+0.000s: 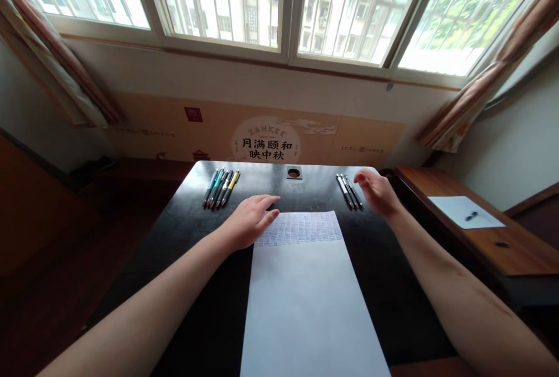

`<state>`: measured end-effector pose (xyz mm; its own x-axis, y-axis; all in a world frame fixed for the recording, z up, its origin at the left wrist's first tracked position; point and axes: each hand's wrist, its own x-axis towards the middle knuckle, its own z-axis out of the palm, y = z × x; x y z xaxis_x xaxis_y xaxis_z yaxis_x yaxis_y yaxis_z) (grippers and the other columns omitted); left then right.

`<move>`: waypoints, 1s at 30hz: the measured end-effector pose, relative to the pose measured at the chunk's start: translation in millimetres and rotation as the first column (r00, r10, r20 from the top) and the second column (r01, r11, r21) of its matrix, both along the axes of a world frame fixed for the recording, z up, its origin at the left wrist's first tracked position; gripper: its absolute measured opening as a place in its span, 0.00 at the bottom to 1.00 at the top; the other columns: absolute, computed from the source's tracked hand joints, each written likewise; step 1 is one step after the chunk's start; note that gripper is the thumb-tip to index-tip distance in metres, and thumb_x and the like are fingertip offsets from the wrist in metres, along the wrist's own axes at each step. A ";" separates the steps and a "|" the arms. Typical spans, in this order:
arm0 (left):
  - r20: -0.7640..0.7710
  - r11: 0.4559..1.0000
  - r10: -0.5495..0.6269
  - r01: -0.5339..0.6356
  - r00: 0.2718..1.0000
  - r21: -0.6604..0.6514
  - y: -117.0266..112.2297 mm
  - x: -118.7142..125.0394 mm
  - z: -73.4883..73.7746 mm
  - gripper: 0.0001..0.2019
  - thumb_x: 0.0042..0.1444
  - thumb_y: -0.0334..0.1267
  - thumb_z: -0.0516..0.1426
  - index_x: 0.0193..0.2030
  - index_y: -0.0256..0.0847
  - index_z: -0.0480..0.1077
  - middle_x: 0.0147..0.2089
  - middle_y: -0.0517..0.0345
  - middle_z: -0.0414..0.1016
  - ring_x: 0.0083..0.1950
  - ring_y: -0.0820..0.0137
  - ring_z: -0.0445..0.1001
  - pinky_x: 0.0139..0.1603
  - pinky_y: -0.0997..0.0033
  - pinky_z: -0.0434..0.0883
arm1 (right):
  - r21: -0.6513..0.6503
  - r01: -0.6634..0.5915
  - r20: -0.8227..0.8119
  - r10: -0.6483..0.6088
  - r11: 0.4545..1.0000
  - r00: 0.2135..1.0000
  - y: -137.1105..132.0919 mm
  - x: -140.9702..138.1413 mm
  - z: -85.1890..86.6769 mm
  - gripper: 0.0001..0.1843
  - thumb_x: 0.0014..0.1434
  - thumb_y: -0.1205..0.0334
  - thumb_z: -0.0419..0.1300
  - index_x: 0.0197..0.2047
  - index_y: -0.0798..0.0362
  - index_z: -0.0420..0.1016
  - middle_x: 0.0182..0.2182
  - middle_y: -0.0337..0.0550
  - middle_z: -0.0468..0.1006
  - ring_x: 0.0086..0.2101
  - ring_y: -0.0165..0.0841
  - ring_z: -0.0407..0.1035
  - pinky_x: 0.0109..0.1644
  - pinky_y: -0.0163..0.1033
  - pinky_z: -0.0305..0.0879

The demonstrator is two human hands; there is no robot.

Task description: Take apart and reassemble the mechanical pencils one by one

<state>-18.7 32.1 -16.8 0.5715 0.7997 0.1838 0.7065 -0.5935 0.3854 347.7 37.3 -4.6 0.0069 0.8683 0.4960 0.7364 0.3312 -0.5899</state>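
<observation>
A long white sheet of paper (pixel 305 295) lies on the black desk (pixel 192 226), with several lines of small handwriting across its top. My left hand (pixel 250 221) rests flat on the sheet's upper left corner, fingers stretched out. My right hand (pixel 376 192) hovers just right of three dark pens (pixel 349 191) at the desk's far right, fingers loosely curved and holding nothing. Several coloured pens (pixel 220 187) lie in a row at the far left.
A round cable hole (pixel 294 173) sits at the desk's far middle edge. A printed cardboard panel (pixel 266 138) leans against the wall under the window. To the right stands a brown wooden table (pixel 493 237) with a paper (pixel 465 212) on it.
</observation>
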 end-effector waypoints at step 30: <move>-0.066 1.000 -0.010 0.011 0.998 0.013 -1.3 -0.9 3.6 0.26 0.68 0.49 0.47 0.66 0.37 0.66 0.66 0.44 0.69 0.68 0.54 0.65 0.68 0.50 0.62 | -0.121 0.369 0.122 -0.355 0.922 0.927 36.2 50.4 -41.3 0.25 0.55 0.65 0.59 0.56 0.50 0.80 0.36 0.44 0.78 0.32 0.35 0.72 0.45 0.41 0.69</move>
